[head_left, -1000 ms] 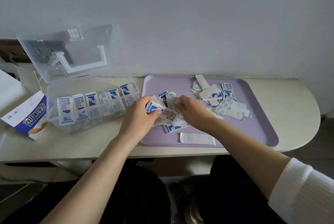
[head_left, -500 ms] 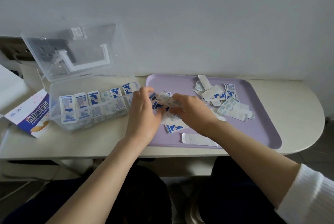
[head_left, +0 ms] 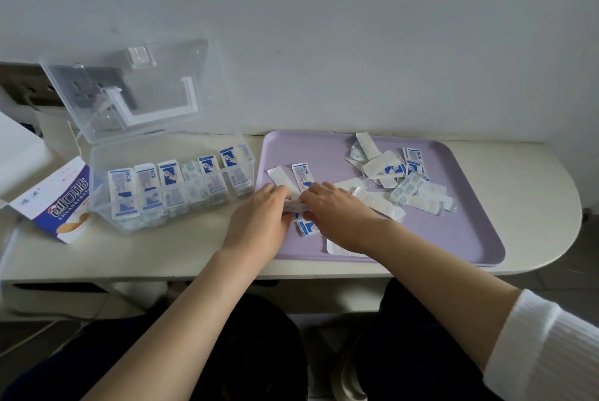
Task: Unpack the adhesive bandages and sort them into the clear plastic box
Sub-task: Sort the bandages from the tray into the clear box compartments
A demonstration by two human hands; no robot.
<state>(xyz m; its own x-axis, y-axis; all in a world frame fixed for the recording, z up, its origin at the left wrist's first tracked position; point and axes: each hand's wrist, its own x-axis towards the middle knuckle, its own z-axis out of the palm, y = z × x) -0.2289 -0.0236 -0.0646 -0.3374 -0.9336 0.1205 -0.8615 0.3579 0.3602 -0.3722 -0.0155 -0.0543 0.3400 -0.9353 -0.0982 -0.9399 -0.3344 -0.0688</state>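
**Both hands squaring a small stack of bandages at the tray's near-left corner**

Left hand (head_left: 259, 219) and right hand (head_left: 337, 212) meet fingertip to fingertip over the tray (head_left: 453, 238), both pinched shut on the ends of a thin stack of bandages (head_left: 295, 206) held between them. How many are in the stack I cannot tell; only a sliver of its edge shows between the knuckles.

Just beyond the fingers two loose strips (head_left: 303, 175) lie flat, and another pokes out beneath the hands. Farther right sits the main pile (head_left: 402, 180), a jumble of face-up and face-down wrappers. A large white piece (head_left: 340, 246) is half hidden under the right wrist.

Left of the tray stands the box (head_left: 171, 190), lid (head_left: 136, 89) raised, its compartments already holding upright rows. An opened carton (head_left: 61, 206) lies beside it.

These wrappers look feather-light, thin and slick, likely to fan apart or slide; gripping the stack by its short ends or flat across both faces should keep it together. Compartment contents blur through the clear wall.
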